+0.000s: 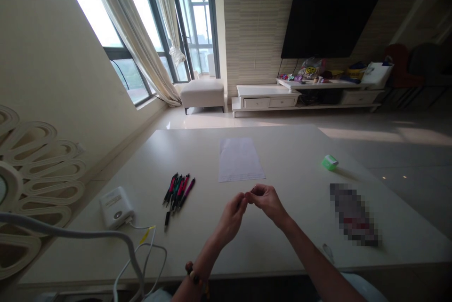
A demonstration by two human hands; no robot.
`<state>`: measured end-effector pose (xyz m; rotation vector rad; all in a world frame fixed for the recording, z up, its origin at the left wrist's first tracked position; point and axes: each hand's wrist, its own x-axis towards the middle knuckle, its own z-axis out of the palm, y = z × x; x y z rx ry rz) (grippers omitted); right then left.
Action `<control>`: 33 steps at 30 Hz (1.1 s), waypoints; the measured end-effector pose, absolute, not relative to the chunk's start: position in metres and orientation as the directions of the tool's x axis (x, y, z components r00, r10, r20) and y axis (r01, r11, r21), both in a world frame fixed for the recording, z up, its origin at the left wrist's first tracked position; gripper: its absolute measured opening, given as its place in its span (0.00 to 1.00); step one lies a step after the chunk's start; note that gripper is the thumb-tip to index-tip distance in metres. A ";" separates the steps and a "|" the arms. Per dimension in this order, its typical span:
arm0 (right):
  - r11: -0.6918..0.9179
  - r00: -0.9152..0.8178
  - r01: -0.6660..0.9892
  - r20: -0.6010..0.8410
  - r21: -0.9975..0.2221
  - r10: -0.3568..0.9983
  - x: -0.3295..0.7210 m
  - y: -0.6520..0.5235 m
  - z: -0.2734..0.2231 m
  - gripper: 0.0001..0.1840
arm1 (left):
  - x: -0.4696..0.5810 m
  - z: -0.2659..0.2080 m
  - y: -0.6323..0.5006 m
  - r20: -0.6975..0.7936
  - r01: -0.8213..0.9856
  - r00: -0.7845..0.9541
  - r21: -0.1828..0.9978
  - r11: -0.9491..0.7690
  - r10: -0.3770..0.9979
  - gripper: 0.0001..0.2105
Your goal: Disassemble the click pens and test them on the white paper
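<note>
My left hand (231, 217) and my right hand (269, 202) meet above the middle of the table (282, 241). Their fingers are pinched closed around something small, with a bit of dark showing at the right fingertips; its kind is hidden. Just beyond the hands lies a sheet of white paper (240, 160). Left of them, several pens (179, 191) with dark, red, green and purple barrels lie bunched together. A short black piece, like a pen cap (167, 221), rests below the bunch.
A white box-shaped device (117, 208) with a cable (151, 236) stands at the table's left. To the right are a green-and-white small box (330, 162), a pixelated blurred item (355, 217) and a small clear object (328, 252) near the front edge.
</note>
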<state>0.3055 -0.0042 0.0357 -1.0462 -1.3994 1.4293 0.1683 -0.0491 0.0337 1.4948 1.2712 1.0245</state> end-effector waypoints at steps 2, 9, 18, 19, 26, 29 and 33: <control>-0.025 -0.311 -0.008 -0.022 -1.000 0.950 0.306 -0.004 0.036 0.19 | 0.168 0.033 -0.049 0.041 0.246 0.131 0.967 -0.072 0.991 0.17; 0.116 -0.128 0.531 0.055 -0.840 0.990 0.348 0.025 0.029 0.11 | 0.163 0.038 -0.047 0.083 0.182 0.005 0.980 -0.082 0.997 0.18; 0.157 -0.122 0.888 0.108 -0.432 0.987 0.334 0.032 -0.012 0.07 | 0.165 0.044 -0.049 0.063 0.041 -0.060 0.997 -0.060 0.996 0.18; 0.156 -0.124 0.892 0.102 -0.424 0.987 0.331 0.032 -0.015 0.06 | 0.165 0.045 -0.050 0.057 0.040 -0.059 0.998 -0.055 0.997 0.18; 0.190 -0.089 0.709 0.181 -0.679 0.979 0.322 0.030 -0.008 0.05 | 0.166 0.043 -0.051 0.059 0.086 -0.046 0.995 -0.055 0.997 0.16; 0.206 -0.092 0.414 0.184 -0.886 0.979 0.318 0.025 0.015 0.09 | 0.168 0.039 -0.050 0.054 0.107 -0.048 0.993 -0.049 0.997 0.16; 0.181 -0.077 -0.025 0.183 -0.983 0.980 0.315 0.012 0.047 0.15 | 0.171 0.032 -0.049 0.058 0.150 -0.032 0.987 -0.053 0.998 0.17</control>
